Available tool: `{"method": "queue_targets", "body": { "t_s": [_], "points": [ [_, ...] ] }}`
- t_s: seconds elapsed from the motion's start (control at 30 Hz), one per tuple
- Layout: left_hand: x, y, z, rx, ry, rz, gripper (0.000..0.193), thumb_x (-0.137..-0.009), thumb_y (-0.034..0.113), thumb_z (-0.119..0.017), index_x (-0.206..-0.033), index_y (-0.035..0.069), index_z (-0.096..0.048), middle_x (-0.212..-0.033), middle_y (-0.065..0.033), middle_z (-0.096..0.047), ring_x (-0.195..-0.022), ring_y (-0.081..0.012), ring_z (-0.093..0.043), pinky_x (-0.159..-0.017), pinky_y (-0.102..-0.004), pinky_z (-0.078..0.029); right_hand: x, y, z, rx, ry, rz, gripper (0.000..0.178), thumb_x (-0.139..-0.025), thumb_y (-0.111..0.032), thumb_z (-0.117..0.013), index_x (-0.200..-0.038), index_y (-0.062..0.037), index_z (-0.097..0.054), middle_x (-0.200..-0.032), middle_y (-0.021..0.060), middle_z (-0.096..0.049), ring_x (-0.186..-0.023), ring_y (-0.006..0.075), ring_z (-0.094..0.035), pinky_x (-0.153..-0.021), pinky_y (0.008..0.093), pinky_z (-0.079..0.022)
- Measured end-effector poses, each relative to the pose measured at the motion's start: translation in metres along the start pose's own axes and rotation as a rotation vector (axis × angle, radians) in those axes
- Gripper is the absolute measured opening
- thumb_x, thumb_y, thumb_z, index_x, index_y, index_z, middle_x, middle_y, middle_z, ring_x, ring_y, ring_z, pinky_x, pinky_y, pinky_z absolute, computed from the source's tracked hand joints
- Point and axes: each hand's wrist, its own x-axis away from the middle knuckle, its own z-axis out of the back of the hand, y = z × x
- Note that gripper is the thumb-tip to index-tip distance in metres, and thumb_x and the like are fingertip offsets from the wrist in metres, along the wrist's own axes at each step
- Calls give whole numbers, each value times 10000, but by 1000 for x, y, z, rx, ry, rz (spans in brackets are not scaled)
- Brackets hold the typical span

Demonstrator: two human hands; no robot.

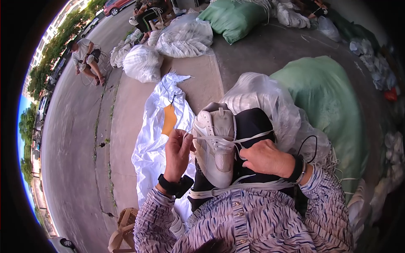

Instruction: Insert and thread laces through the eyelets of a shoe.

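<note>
A beige and white sneaker (223,162) rests across my lap with its toe toward me. A pale flat shoelace (209,138) runs through its eyelets and is drawn out to both sides. My left hand (178,149) pinches one end beside the shoe's left edge. On the other side, my right hand (266,158) has its fingers closed on the lace near the eyelets. Beneath the shoe lies black cloth (255,120), with more loose pale laces (253,184) laid across it near my waist.
A crumpled white sheet (147,154) with an orange-yellow piece (169,119) on it lies left of the shoe. Clear plastic bags (257,90) and a green sack (325,92) crowd the right. More bags (143,63) stand farther off. One person (86,59) sits at far left.
</note>
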Motion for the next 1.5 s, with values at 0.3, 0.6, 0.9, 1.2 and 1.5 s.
{"method": "queue_targets", "body": {
  "t_s": [0.3,0.6,0.9,1.2,1.5],
  "points": [
    [-51,39,36,378,56,158,112,-933,228,-551,-934,118,-530,-601,78,-404,-478,-16,-308,-431,-186,-230,-7,29,41,-781,-261,-275,163,-825,-160,-625,-921,-30,-611,-585,-20,-547,-467,44,-480,-407,193,-362],
    [-60,36,116,302,309,109,54,-936,186,-544,-921,135,-557,-585,71,-439,-434,-18,-306,-392,-192,-216,-26,33,2,-623,627,-34,135,-878,-73,-541,-974,-8,-611,-854,79,-631,-728,145,-615,-559,247,-472],
    [-39,-13,160,232,354,192,78,-938,172,-527,-960,103,-558,-580,54,-417,-421,-22,-303,-357,-190,-192,6,71,-5,-1108,215,-271,126,-854,-134,-607,-805,-18,-618,-631,13,-586,-500,35,-475,-419,183,-361],
    [-21,-39,104,-575,181,54,329,-954,242,-434,-804,-9,-585,-640,-39,-540,-599,-101,-483,-565,-249,-394,9,96,14,-1240,559,-384,194,-861,-79,-569,-1029,15,-592,-813,80,-640,-494,23,-440,-421,156,-338],
    [-15,-1,-17,-269,-208,-56,186,-957,150,-491,-922,-13,-574,-763,-25,-596,-725,-99,-539,-679,-248,-456,-36,31,17,-750,550,-50,198,-822,-18,-574,-1008,2,-640,-768,112,-639,-639,137,-623,-581,250,-498]
  ]
}}
